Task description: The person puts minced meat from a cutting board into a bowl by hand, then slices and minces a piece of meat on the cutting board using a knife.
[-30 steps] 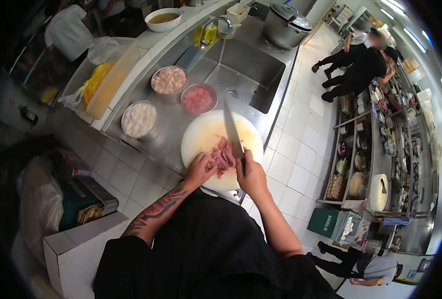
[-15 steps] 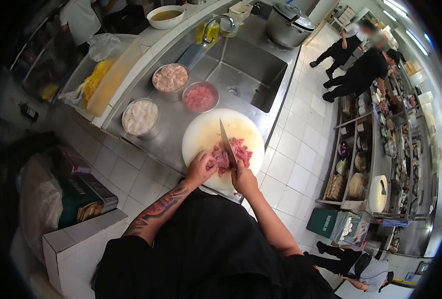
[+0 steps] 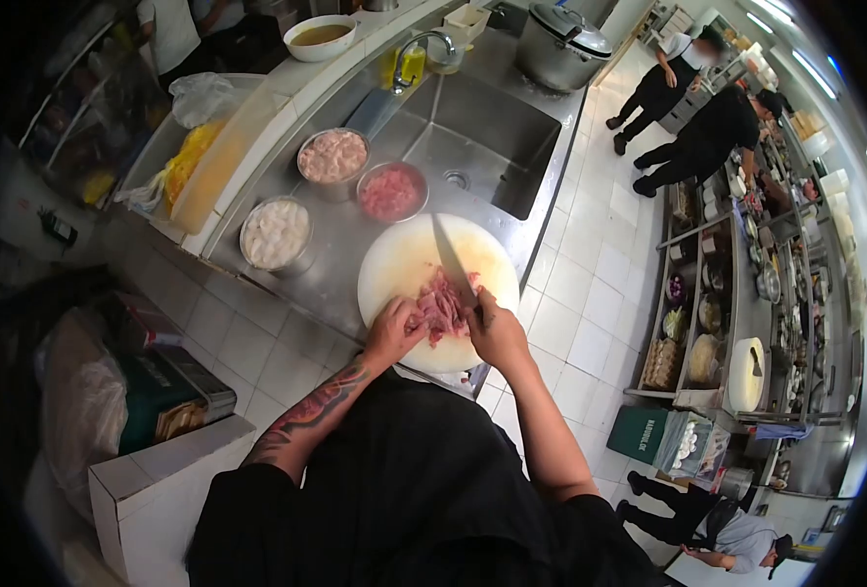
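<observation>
Right grip (image 3: 495, 330) on knife (image 3: 454, 259), 3 bowls (image 3: 303, 260) of pink-to-white pieces (image 3: 392, 190)

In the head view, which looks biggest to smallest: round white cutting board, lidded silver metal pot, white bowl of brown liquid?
1. Round white cutting board
2. Lidded silver metal pot
3. White bowl of brown liquid

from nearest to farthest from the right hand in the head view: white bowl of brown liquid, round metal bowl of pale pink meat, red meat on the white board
1. Red meat on the round white cutting board, just left of the right hand
2. Round metal bowl of pale pink meat, left, beyond the board
3. White bowl of brown liquid, farthest, on the ledge
</observation>
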`<state>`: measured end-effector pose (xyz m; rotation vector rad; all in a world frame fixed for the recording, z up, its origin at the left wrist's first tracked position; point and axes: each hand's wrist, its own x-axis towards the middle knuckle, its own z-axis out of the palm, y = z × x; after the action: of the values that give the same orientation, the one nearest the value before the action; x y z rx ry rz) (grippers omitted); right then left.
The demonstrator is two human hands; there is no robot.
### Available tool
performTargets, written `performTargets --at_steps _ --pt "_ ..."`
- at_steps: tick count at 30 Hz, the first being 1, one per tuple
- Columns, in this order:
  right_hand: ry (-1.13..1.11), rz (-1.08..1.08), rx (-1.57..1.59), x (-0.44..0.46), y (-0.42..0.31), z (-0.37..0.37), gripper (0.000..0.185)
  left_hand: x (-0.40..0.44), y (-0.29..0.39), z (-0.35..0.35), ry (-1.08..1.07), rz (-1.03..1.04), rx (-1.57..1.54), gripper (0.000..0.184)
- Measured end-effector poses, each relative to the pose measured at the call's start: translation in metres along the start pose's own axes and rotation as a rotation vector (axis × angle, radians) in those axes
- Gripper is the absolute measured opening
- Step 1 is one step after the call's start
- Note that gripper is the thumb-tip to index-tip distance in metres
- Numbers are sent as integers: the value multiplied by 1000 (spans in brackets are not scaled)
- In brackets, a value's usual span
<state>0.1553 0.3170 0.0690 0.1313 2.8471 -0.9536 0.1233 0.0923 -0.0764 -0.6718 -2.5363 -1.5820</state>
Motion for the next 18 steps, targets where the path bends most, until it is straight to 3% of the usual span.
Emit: performTargets --at_steps 3,4,6,8,11,14,16,18 --pt "179 13 178 -26 -18 -3 31 -3 -1 0 34 71 61 30" --pt "177 9 175 -26 -2 16 31 -2 -2 1 33 64 68 30" --pt "-39 47 -42 -18 46 65 30 -1 0 2 33 58 71 30" --pt "0 -66 -50 -1 63 62 31 -1 4 -1 29 28 21 29" --pt "-8 -20 -34 -12 7 9 32 -1 4 -2 28 58 76 29" --pt "156 21 162 -28 2 21 33 -1 2 0 40 56 84 29" --pt "-38 100 -55 -20 41 61 32 -1 4 1 36 33 49 28" --pt "-43 63 -85 -5 51 54 31 1 2 0 34 11 23 28"
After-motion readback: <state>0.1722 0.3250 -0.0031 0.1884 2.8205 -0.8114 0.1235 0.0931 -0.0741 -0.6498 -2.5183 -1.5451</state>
